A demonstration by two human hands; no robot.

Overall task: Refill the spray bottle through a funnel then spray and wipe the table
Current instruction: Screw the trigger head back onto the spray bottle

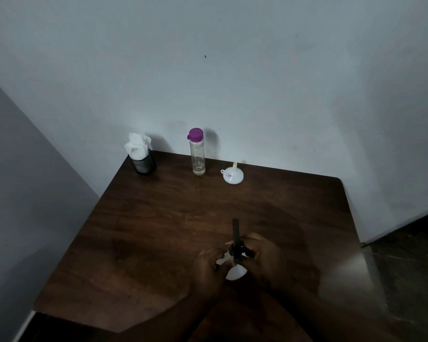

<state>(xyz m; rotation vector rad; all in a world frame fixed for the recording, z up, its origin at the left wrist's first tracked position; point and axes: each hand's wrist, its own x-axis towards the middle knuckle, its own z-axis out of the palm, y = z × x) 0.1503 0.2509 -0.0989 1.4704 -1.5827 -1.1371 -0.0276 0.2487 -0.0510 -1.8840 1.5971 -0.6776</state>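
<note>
So, the spray bottle [235,273] is held at the near edge of the dark wooden tabletop [158,230], right between both hands, low in the centre of the head view. Only a bit of its white body can be seen, since most of it is covered by fingers.

The left hand [208,270] is wrapped round the white body from the left side, fingers curled in against it. The right hand [265,257] is closed round the black spray head [235,228] at the neck, from the right. The nozzle end sticks out past the fingers and is pointed away from the person, toward the far side of the tabletop. It's pretty dim and a bit smeared down there, so whether the head is screwed on or loose can't be told.

Everything else is parked along the far edge by the wall [232,70], well apart from the hands:

- The white funnel [232,176] is set mouth-down with its spout pointing up, a small sticker on its side. It's the closest of the far things to the spray bottle, roughly straight ahead of it.
- A clear bottle [197,156] with a purple cap [195,134] is stood upright just left of the funnel. The cap is on. How full it is can't really be made out.
- Further left, at the corner, white tissues [137,144] are stuffed into a black mesh holder [143,164].
</note>
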